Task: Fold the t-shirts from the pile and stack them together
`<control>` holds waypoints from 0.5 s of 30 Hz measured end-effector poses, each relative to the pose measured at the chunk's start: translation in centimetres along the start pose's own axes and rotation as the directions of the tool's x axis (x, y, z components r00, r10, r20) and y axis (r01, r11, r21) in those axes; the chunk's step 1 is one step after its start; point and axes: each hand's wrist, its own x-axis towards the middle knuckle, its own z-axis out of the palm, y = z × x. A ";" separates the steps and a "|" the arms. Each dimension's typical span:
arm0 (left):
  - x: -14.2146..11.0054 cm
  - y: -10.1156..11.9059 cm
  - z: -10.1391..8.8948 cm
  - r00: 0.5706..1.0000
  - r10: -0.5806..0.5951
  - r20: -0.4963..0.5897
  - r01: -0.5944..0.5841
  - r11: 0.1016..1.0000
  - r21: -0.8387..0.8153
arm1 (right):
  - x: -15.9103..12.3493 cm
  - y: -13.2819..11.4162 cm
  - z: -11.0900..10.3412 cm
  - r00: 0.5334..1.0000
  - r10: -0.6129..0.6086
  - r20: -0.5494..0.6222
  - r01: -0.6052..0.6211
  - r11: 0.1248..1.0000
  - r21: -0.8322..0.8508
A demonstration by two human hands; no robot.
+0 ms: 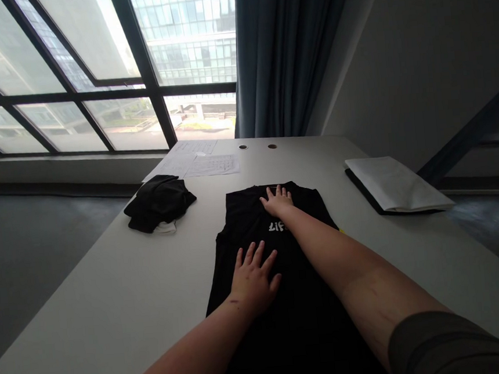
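Observation:
A black shirt (252, 221) with white lettering on it lies spread on the white table, its collar end away from me. My left hand (254, 279) rests on the middle of the shirt, fingers spread. Farther up, near the collar, my right hand (278, 201) lies flat with its fingers apart. My right forearm crosses over the shirt's right side and covers part of the lettering. The bottom of the shirt runs out of view toward me.
On the table (111, 304), a crumpled heap of black cloth (159, 202) lies at the left, with paper sheets (210, 164) behind it. A white folded item (395, 183) lies on something black at the right. Beyond stand windows and a blue curtain (282, 56).

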 end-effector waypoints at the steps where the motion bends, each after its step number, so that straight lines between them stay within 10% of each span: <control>1: 0.0 0.0 0.0 1.000 -0.001 0.002 0.001 1.000 0.003 | 0.3 -0.1 -0.1 1.000 -0.002 0.012 0.002 1.000 0.003; 15: 0.1 0.2 -0.5 0.998 -0.065 -0.025 0.066 0.998 0.018 | -0.3 -0.1 -1.4 0.994 -0.105 0.024 0.105 0.994 -0.014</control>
